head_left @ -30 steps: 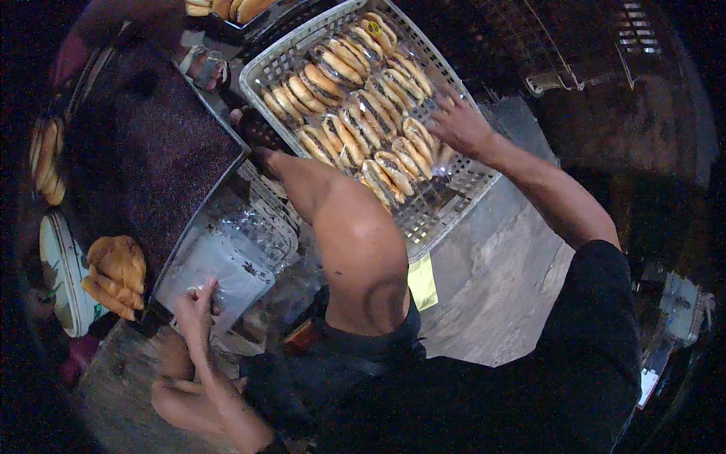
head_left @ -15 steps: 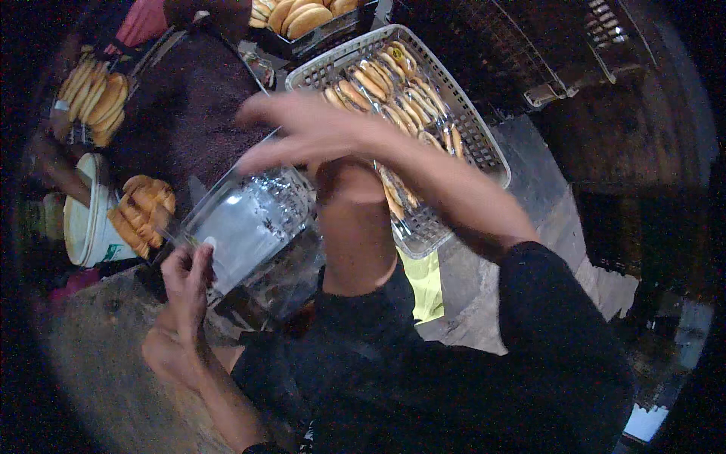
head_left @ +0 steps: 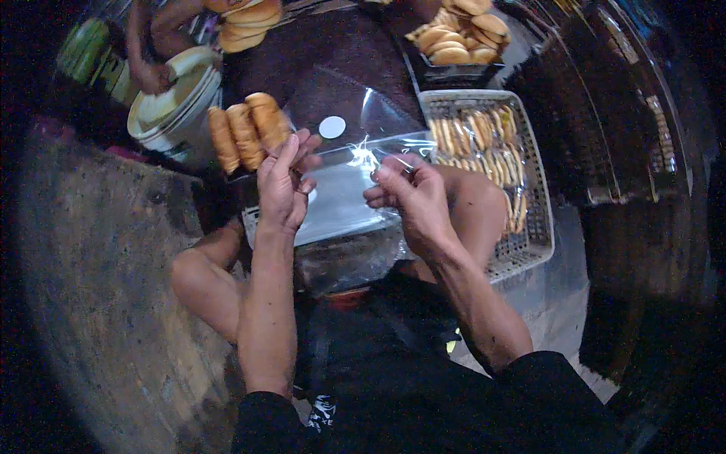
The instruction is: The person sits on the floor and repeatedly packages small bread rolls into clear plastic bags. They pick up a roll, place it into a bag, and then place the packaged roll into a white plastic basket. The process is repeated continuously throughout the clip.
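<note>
A clear plastic bag (head_left: 382,113) with a white round label stretches between my hands, its film catching the light. My left hand (head_left: 283,189) is closed, thumb and fingers pinching the bag's left side. On the other side my right hand (head_left: 420,200) grips the bag's edge between thumb and fingers. Below both hands lies a stack of flat clear bags (head_left: 340,200), partly covered by my fingers. Just beyond my left hand, golden-brown bread rolls (head_left: 246,132) lie side by side.
A grey plastic crate (head_left: 546,200) at the right holds several rows of wrapped buns. Loose round buns (head_left: 461,38) fill a dark tray at the back. At the left, another person's hand (head_left: 155,78) is at a white bucket (head_left: 178,113). More buns (head_left: 253,23) are stacked beyond.
My right hand has come down from over the crate side to the bag. The left hand has moved up and right in view, and a labelled bag now spans both hands. The view has shifted.
</note>
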The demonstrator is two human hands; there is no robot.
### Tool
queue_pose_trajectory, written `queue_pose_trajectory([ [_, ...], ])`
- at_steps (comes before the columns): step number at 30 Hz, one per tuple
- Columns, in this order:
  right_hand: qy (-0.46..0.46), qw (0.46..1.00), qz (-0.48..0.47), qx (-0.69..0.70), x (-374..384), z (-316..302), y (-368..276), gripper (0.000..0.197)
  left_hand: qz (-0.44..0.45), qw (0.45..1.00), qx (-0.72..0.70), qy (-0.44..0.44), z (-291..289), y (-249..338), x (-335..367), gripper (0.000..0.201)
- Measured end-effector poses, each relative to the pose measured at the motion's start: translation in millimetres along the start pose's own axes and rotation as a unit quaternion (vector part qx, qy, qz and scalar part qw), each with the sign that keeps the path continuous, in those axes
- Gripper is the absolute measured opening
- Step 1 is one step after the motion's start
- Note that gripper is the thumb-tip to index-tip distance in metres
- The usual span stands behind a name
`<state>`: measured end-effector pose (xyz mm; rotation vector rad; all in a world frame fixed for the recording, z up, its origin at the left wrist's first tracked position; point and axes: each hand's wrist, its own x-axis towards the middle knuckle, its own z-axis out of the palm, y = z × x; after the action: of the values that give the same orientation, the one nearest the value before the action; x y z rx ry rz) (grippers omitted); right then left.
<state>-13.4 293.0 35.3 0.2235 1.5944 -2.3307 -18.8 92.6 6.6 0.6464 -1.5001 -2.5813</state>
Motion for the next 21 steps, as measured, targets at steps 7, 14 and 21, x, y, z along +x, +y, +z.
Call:
queue_pose_trajectory([
  [7,-0.051,0.901,-0.213,-0.375,112,91,85,0.037,0.129,0.901,-0.052,0.411,-100,30,38,0.034],
  [14,0.061,0.717,-0.322,-0.616,166,106,106,0.047,0.149,0.891,-0.147,0.403,-169,23,30,0.048],
  [21,-0.083,0.975,-0.083,-0.189,142,-13,-38,0.048,0.207,0.921,0.014,0.329,-112,11,36,0.055],
])
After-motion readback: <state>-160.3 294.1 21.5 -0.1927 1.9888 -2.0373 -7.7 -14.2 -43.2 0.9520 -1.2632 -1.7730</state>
